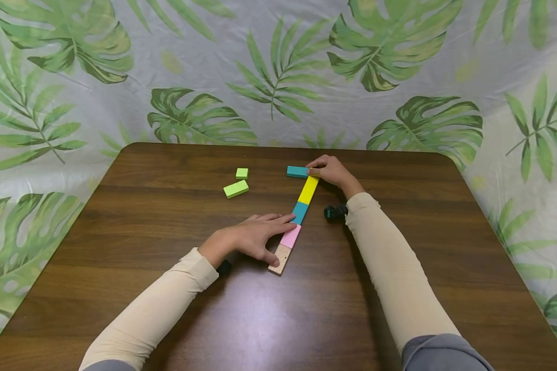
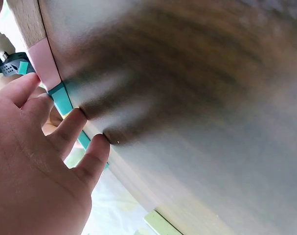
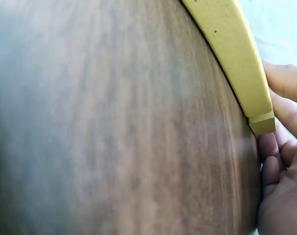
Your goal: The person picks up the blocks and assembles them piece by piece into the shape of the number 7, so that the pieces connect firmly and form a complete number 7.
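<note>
A slanting row of flat blocks lies on the table. From near to far it runs plain wood (image 1: 280,258), pink (image 1: 290,236), teal (image 1: 299,212) and yellow (image 1: 308,190), with a small yellow block (image 3: 262,123) at the far end. My left hand (image 1: 259,237) rests along the row with its fingers spread, thumb on the wooden block and fingertips by the pink and teal ones. At the far end my right hand (image 1: 332,171) pinches the small yellow block, partly covering it. Another teal block (image 1: 297,171) lies crosswise just left of those fingertips.
A lime green block (image 1: 236,189) and a smaller lime green block (image 1: 242,173) lie left of the row on the brown wooden table (image 1: 167,170). Dark wrist cameras hang under both wrists. A leaf-patterned curtain (image 1: 195,62) hangs behind the table.
</note>
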`<state>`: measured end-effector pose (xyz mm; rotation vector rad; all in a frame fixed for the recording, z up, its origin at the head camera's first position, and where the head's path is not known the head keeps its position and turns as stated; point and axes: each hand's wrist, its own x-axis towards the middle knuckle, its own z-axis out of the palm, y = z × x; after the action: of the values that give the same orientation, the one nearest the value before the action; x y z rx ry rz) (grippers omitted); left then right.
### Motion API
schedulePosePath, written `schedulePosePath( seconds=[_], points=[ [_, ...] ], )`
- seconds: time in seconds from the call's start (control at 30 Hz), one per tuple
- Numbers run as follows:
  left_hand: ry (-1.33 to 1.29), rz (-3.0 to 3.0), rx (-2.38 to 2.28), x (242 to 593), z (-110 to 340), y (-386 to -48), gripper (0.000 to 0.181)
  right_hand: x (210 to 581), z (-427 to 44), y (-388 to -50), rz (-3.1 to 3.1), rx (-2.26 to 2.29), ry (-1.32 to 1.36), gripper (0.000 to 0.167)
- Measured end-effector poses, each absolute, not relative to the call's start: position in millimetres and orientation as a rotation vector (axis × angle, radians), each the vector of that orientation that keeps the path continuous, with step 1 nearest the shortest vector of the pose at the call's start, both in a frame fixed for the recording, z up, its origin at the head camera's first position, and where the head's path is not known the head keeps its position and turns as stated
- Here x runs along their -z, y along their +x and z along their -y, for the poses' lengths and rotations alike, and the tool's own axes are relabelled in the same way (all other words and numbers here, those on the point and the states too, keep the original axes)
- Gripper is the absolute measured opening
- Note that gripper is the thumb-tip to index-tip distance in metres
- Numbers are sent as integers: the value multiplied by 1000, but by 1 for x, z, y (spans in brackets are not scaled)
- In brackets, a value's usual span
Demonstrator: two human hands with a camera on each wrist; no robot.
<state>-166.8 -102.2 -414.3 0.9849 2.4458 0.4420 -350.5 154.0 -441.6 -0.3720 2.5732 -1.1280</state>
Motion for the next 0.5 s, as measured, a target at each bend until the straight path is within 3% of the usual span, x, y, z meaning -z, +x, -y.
schedulePosePath(
  seconds=[0.5],
  points=[
    [990, -2448, -447, 415, 102, -168, 91, 444, -151, -351, -2603, 1121, -357, 40]
  ],
)
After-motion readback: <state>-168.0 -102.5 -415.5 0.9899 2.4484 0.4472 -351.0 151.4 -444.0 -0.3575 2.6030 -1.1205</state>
